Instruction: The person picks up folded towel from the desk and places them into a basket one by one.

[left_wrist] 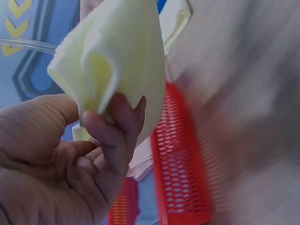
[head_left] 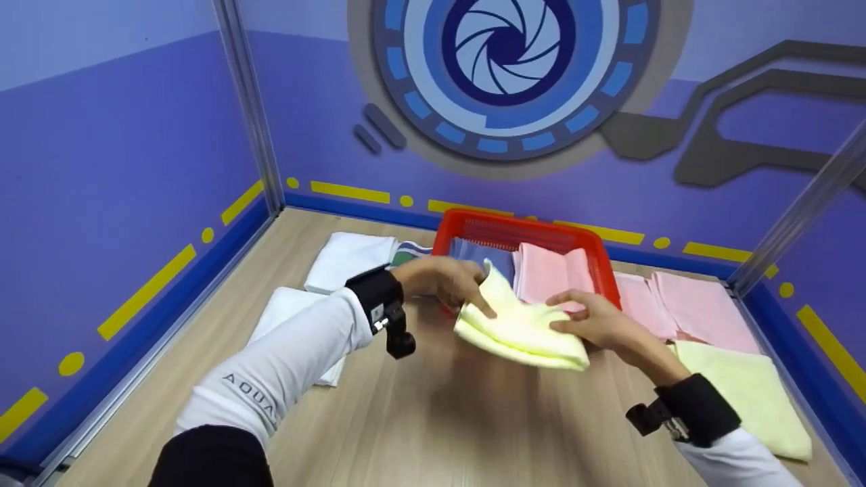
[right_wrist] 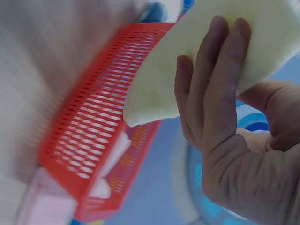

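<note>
A folded pale yellow towel point(head_left: 524, 331) is held up between both hands, just in front of a red basket point(head_left: 612, 284). My left hand point(head_left: 450, 281) pinches its left end; in the left wrist view the thumb and fingers close on a looped fold of the towel point(left_wrist: 117, 51). At the other end my right hand point(head_left: 599, 321) grips the towel, and the right wrist view has the fingers point(right_wrist: 220, 84) laid along one face with the thumb behind. Inside the basket stand a folded blue towel point(head_left: 497, 259) and a folded pink towel point(head_left: 553, 270).
White folded towels point(head_left: 352, 260) lie to the left, beside a striped green and blue cloth point(head_left: 409, 252). Right of the basket are pink towels point(head_left: 703, 308) and another yellow towel point(head_left: 744, 396). Panel walls point(head_left: 135, 169) enclose the wooden table point(head_left: 433, 419).
</note>
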A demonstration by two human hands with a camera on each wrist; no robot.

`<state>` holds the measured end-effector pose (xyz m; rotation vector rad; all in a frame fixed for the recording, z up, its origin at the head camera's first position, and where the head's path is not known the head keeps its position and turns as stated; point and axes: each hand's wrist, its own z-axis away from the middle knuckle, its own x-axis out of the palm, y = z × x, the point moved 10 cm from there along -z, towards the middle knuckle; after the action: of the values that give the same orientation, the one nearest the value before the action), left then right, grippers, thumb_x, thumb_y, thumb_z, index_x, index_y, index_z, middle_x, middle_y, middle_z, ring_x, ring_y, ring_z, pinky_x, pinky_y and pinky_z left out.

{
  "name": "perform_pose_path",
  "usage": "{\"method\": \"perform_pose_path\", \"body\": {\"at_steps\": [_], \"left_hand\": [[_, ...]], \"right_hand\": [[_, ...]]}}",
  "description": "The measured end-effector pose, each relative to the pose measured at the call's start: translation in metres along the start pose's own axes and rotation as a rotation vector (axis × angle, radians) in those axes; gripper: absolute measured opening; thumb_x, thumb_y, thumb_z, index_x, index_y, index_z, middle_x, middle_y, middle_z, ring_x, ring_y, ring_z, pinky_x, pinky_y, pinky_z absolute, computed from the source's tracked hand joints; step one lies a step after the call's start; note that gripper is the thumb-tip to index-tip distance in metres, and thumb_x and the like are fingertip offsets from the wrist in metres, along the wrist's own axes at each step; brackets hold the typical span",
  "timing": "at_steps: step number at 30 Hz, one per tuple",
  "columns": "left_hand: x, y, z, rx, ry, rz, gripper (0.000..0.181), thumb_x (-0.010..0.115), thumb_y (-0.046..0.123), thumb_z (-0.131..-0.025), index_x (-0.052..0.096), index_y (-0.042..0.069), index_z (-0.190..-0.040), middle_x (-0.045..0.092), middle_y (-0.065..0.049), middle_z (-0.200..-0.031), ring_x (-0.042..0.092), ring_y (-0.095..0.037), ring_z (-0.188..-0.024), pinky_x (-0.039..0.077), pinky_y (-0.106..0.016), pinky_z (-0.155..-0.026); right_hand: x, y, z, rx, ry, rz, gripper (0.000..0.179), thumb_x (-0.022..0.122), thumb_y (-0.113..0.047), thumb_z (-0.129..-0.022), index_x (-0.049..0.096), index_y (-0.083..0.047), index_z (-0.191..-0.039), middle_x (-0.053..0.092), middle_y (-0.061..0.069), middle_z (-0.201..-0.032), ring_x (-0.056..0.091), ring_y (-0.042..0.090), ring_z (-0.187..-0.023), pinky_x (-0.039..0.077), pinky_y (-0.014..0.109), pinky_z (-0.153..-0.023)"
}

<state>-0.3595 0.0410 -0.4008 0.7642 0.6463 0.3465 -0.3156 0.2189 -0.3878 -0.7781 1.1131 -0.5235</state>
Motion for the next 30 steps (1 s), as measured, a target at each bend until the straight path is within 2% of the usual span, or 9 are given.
{"method": "perform_pose_path", "body": {"at_steps": [5, 8, 10, 14, 17, 22, 25, 28, 30], "left_hand": [[-0.047, 0.017, 0.003, -0.01, 0.146, 0.03, 0.027, 0.075, 0.019, -0.094, 0.053, 0.008, -0.104, 0.051, -0.001, -0.086, 0.05, -0.012, -0.071, 0.05, -0.028, -0.072], [-0.074, 0.027, -0.002, 0.022, 0.241, 0.112, 0.031, 0.068, 0.012, -0.098, 0.048, 0.002, -0.119, 0.048, -0.005, -0.096, 0.05, -0.014, -0.071, 0.051, -0.034, -0.081], [-0.089, 0.036, -0.007, 0.049, 0.315, 0.144, 0.039, 0.065, 0.008, -0.099, 0.045, -0.002, -0.13, 0.05, -0.009, -0.109, 0.053, -0.016, -0.075, 0.052, -0.036, -0.085], [-0.116, 0.052, -0.024, 0.057, 0.502, 0.024, 0.048, 0.066, 0.003, -0.094, 0.048, -0.005, -0.137, 0.052, -0.019, -0.135, 0.058, -0.022, -0.089, 0.058, -0.033, -0.081], [-0.13, 0.053, -0.038, 0.004, 0.64, -0.132, 0.044, 0.071, 0.005, -0.09, 0.058, -0.002, -0.132, 0.059, -0.019, -0.136, 0.059, -0.024, -0.097, 0.056, -0.029, -0.073], [-0.141, 0.033, -0.063, -0.105, 0.742, -0.254, 0.036, 0.075, 0.01, -0.09, 0.067, 0.006, -0.125, 0.068, -0.012, -0.128, 0.057, -0.021, -0.097, 0.042, -0.028, -0.072], [-0.137, 0.019, -0.08, -0.17, 0.787, -0.307, 0.034, 0.069, 0.011, -0.093, 0.067, 0.009, -0.127, 0.068, -0.009, -0.131, 0.064, -0.02, -0.106, 0.051, -0.029, -0.081], [-0.125, 0.014, -0.097, -0.186, 0.863, -0.374, 0.032, 0.059, 0.01, -0.099, 0.064, 0.01, -0.131, 0.068, -0.009, -0.131, 0.067, -0.024, -0.117, 0.058, -0.036, -0.091], [-0.109, 0.013, -0.108, -0.163, 0.896, -0.413, 0.031, 0.053, 0.011, -0.102, 0.063, 0.012, -0.131, 0.069, -0.01, -0.129, 0.069, -0.027, -0.116, 0.059, -0.04, -0.09]], "right_hand": [[-0.035, -0.048, -0.021, -0.149, 0.115, 0.149, 0.045, 0.063, -0.004, -0.098, 0.054, 0.006, -0.141, 0.064, 0.034, -0.116, 0.062, 0.015, -0.074, 0.054, 0.021, -0.058], [-0.053, -0.066, -0.043, -0.168, 0.175, 0.276, 0.042, 0.057, 0.0, -0.097, 0.059, 0.002, -0.138, 0.058, 0.037, -0.127, 0.055, 0.013, -0.061, 0.05, 0.021, -0.052], [-0.064, -0.072, -0.06, -0.165, 0.2, 0.329, 0.044, 0.052, 0.005, -0.093, 0.063, 0.002, -0.135, 0.057, 0.037, -0.125, 0.049, 0.013, -0.055, 0.045, 0.021, -0.049], [-0.078, -0.068, -0.097, -0.118, 0.209, 0.304, 0.055, 0.043, 0.009, -0.08, 0.062, 0.009, -0.131, 0.056, 0.04, -0.123, 0.051, 0.018, -0.062, 0.046, 0.021, -0.048], [-0.078, -0.053, -0.12, -0.054, 0.183, 0.205, 0.059, 0.042, 0.01, -0.077, 0.057, 0.013, -0.134, 0.052, 0.044, -0.129, 0.058, 0.018, -0.067, 0.054, 0.023, -0.05], [-0.06, -0.025, -0.147, 0.002, 0.093, 0.056, 0.059, 0.042, 0.01, -0.082, 0.046, 0.02, -0.14, 0.053, 0.038, -0.124, 0.061, 0.011, -0.069, 0.061, 0.028, -0.061], [-0.048, -0.012, -0.151, 0.02, 0.056, -0.004, 0.06, 0.04, 0.008, -0.082, 0.042, 0.022, -0.141, 0.056, 0.025, -0.115, 0.06, 0.009, -0.073, 0.061, 0.027, -0.067], [-0.036, 0.002, -0.149, 0.055, 0.018, -0.066, 0.036, 0.037, 0.007, -0.078, 0.056, 0.016, -0.108, 0.056, 0.01, -0.094, 0.055, 0.008, -0.073, 0.058, 0.028, -0.072], [-0.028, 0.013, -0.144, 0.104, -0.023, -0.087, 0.015, 0.038, 0.005, -0.079, 0.049, 0.003, -0.089, 0.048, 0.003, -0.087, 0.052, 0.011, -0.077, 0.055, 0.032, -0.078]]}}
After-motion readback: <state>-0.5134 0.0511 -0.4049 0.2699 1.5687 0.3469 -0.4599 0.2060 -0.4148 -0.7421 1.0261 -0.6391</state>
